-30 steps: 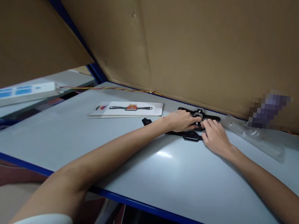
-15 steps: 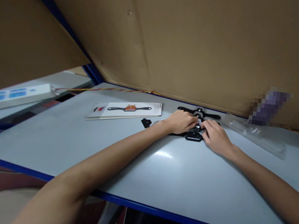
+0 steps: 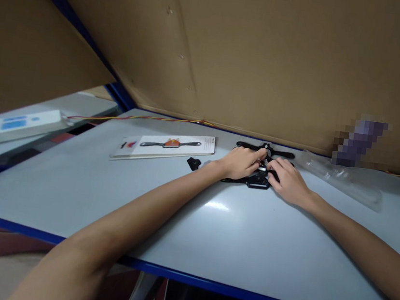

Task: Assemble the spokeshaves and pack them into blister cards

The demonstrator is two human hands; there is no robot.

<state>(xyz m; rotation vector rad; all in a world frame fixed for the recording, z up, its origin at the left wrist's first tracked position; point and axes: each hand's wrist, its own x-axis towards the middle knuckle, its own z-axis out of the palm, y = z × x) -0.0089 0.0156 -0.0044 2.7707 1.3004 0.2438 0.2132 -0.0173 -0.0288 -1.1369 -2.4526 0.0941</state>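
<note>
Three black spokeshaves lie close together toward the far side of the table. My left hand [image 3: 241, 163] is closed over the left part of the middle spokeshave [image 3: 262, 169], its index finger stretched toward the tool's centre. On that tool's right handle rest the curled fingers of my right hand [image 3: 289, 182]. Behind my hands is the back spokeshave [image 3: 282, 154], lying flat. Nearest me lies the front spokeshave [image 3: 258, 182], partly covered by both hands. A small black flat piece [image 3: 194, 163] sits left of my left wrist.
A blister card [image 3: 176, 146] with a spokeshave picture lies left. Clear plastic packaging [image 3: 342, 182] is at right, near a pixelated purple object [image 3: 359, 143]. A cardboard wall [image 3: 253, 69] rises behind the table. A power strip [image 3: 17, 125] sits on the left-hand surface.
My left index finger has lifted and stretched forward over the spokeshave's centre. My right hand has barely shifted. The view has moved slightly.
</note>
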